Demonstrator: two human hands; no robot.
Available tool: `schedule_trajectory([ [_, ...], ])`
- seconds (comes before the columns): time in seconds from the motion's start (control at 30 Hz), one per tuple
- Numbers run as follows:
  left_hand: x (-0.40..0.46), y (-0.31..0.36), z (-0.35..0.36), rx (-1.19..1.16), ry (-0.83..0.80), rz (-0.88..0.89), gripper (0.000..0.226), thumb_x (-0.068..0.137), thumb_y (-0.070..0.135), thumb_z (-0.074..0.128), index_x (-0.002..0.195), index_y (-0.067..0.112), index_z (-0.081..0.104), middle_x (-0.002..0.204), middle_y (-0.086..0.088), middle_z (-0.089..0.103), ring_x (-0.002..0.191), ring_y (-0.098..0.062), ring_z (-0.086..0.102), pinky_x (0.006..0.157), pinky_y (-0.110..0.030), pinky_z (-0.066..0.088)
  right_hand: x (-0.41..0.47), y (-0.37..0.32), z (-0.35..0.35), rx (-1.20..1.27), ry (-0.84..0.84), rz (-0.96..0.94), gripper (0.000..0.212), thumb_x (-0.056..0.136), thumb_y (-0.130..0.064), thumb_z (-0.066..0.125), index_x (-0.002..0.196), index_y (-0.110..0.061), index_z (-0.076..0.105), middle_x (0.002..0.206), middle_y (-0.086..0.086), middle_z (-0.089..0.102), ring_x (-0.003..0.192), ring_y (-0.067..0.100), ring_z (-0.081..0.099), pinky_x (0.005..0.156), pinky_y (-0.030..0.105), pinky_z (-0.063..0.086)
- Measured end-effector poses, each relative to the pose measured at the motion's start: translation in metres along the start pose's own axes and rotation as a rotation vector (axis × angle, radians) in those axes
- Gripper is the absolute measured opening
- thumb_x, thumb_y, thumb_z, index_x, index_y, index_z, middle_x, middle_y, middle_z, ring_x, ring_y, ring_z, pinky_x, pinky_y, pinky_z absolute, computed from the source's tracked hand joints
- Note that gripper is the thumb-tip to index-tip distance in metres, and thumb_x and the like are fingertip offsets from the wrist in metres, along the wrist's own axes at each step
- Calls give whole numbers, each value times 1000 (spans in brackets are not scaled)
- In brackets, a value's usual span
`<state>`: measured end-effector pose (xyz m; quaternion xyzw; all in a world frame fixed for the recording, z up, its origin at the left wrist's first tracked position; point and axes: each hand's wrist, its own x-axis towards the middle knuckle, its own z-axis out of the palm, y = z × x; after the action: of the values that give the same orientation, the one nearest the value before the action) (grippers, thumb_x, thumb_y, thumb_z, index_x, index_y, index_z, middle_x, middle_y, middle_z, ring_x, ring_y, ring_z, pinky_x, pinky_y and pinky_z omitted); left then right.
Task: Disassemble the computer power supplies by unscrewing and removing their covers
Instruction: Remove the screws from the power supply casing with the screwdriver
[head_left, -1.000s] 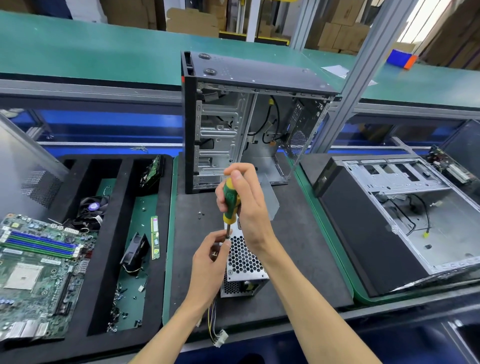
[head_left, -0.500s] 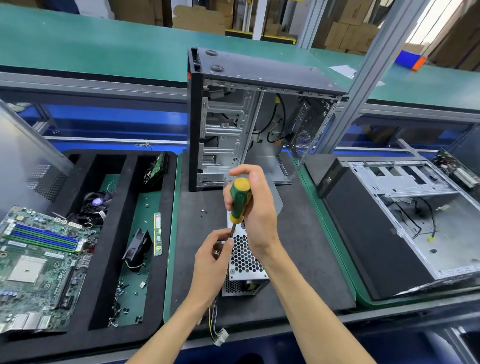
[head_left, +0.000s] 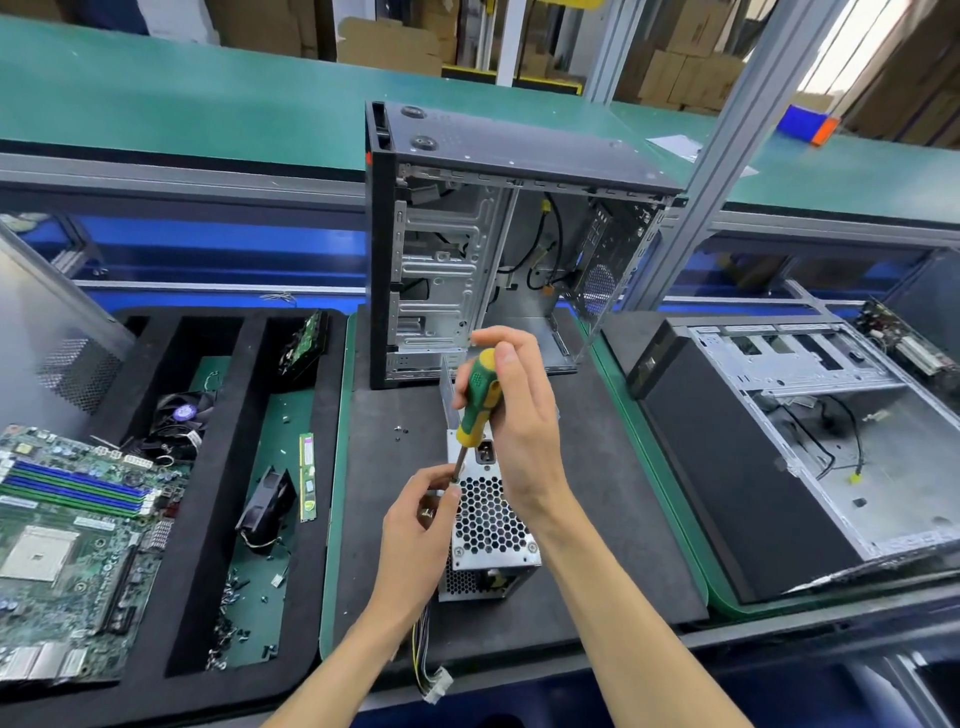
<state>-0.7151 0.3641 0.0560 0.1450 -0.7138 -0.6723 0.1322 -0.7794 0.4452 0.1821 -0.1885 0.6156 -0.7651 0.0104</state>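
Power supply (head_left: 491, 530) lies on the mat (head_left: 597, 519), landmark for all else. Behind it, on the same mat, an upright open case (head_left: 498, 244). Right of it, a second case (head_left: 789, 457) on its side. Left of it, a foam tray (head_left: 208, 519) holding a fan (head_left: 267, 506) and a memory stick (head_left: 307, 478); motherboard (head_left: 72, 540) farther left, on the tray's edge. Loose screws (head_left: 400, 432) on the mat just left-behind the supply. Cable bundle (head_left: 428, 660) hangs in front of it. Right hand (head_left: 519, 415) above it with screwdriver (head_left: 474, 405); left hand (head_left: 421, 535) at its left side.
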Motion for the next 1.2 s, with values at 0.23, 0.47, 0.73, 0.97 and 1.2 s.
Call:
schedule_trajectory([
  [0.23, 0, 0, -2, -8, -9, -19, 19, 100, 17, 58, 113, 27, 68, 101, 6, 69, 89, -17, 63, 84, -32, 54, -6, 6, 6, -6, -12, 36, 29, 97, -46, 56, 100, -20, 45, 76, 1, 56, 66, 19, 48, 56, 25, 40],
  [0.47, -1, 2, -1, -30, -9, 11, 20, 100, 15, 58, 111, 29, 68, 99, 7, 69, 87, -21, 62, 79, -30, 52, 3, 4, 3, 46, -22, 28, 37, 107, -39, 34, 97, -22, 65, 67, 0, 57, 61, 16, 48, 58, 24, 41],
  [0.73, 0, 1, -2, -28, -17, -6, 19, 100, 18, 59, 111, 31, 67, 100, 10, 69, 89, -18, 63, 81, -30, 53, 0, 8, 2, -64, 40, 3, 24, 95, -45, 61, 98, -22, 55, 74, -4, 54, 65, 13, 48, 57, 22, 44],
  [0.97, 0, 3, -3, -25, -14, 4, 22, 99, 18, 60, 111, 34, 66, 99, 18, 67, 92, -13, 62, 81, -23, 52, 3, 9, 1, 48, 49, 10, 36, 107, -39, 37, 120, -15, 60, 80, 2, 61, 72, 21, 52, 69, 34, 44],
  [1.2, 2, 2, -5, -18, -23, 14, 21, 98, 16, 61, 107, 35, 65, 96, 17, 67, 86, -14, 62, 78, -23, 53, 0, 13, 7, 4, 43, 3, 27, 96, -44, 58, 100, -18, 48, 77, 4, 55, 66, 19, 47, 57, 33, 39],
])
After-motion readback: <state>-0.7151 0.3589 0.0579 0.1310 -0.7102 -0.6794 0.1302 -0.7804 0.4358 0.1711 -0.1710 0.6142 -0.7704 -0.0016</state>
